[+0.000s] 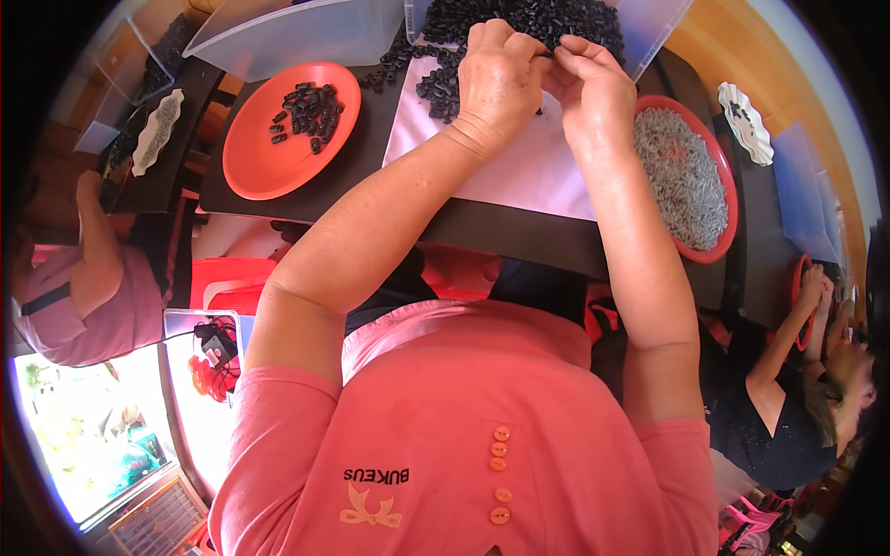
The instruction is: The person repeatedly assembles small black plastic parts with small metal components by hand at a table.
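Observation:
My left hand (501,79) and my right hand (593,93) meet above a pale pink cloth (524,171), both with fingers closed in a pinch. Between their fingertips a small black plastic part (547,54) just shows; most of it is hidden. Beyond the hands lies a heap of similar black parts (575,20), spilling out of a clear plastic bin onto the cloth. To the left, an orange plate (246,162) holds a loose group of black parts. By my right forearm, another orange plate (730,218) is filled with small silvery-grey pieces, too fine to name.
A translucent bin (297,42) stands at the back left. On the right are a white scalloped dish (746,125) and another clear bin (805,176). Other people work at both sides: one in pink (97,296), one in dark clothing (779,426). The dark table's front edge (501,222) runs below my forearms.

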Action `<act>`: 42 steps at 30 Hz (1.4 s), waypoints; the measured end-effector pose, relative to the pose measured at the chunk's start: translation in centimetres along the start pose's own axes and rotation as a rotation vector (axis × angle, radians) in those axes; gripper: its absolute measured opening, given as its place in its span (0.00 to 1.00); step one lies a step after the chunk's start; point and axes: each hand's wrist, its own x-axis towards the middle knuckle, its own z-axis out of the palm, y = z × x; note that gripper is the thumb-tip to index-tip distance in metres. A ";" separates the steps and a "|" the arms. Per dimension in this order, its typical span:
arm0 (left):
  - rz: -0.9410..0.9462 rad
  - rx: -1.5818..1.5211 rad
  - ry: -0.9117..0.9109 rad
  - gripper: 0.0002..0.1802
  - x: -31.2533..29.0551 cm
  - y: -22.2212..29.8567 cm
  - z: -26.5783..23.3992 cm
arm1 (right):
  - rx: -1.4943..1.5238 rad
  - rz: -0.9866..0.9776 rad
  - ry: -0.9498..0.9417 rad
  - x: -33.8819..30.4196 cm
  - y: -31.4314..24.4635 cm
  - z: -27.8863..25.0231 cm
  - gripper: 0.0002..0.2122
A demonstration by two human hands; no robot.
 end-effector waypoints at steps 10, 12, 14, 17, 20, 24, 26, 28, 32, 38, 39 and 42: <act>-0.164 -0.195 -0.043 0.06 0.2 -0.8 -0.3 | -0.134 -0.093 -0.046 -0.5 -0.3 0.5 0.05; -0.195 -0.228 -0.061 0.07 0.3 -0.9 -0.3 | -0.145 -0.109 -0.063 -0.4 -0.3 0.4 0.05; -0.229 -0.260 -0.077 0.07 0.3 -1.0 -0.3 | -0.012 0.000 -0.059 -0.2 -0.1 0.1 0.05; -0.159 -0.244 -0.100 0.09 0.2 -1.0 0.0 | 0.094 0.056 -0.057 0.6 0.3 -0.8 0.05; -0.345 -0.371 -0.103 0.09 0.3 -0.5 -0.5 | 0.049 0.043 -0.058 0.1 0.0 -0.2 0.04; -0.480 -0.459 -0.191 0.09 0.8 -0.1 -1.3 | -0.267 -0.183 -0.165 1.1 -1.1 -0.8 0.07; -0.464 -0.459 -0.222 0.09 0.9 0.1 -1.3 | -0.345 -0.202 -0.194 1.7 -1.7 -1.4 0.07; -0.445 -0.508 -0.245 0.09 0.9 0.1 -1.2 | -0.424 -0.219 -0.220 2.0 -2.0 -1.7 0.07; -0.405 -0.433 -0.258 0.09 1.1 -0.2 -1.0 | -0.466 -0.170 -0.290 2.1 -2.5 -1.9 0.07; -0.654 -0.722 -0.331 0.08 1.6 0.2 -1.4 | -0.456 -0.184 -0.324 2.3 -2.6 -2.3 0.07; -0.665 -0.736 -0.335 0.08 1.6 0.2 -1.4 | -0.465 -0.193 -0.325 2.2 -2.6 -2.2 0.07; -0.679 -0.744 -0.343 0.08 1.6 0.1 -1.5 | -0.525 -0.256 -0.343 1.9 -2.7 -1.8 0.07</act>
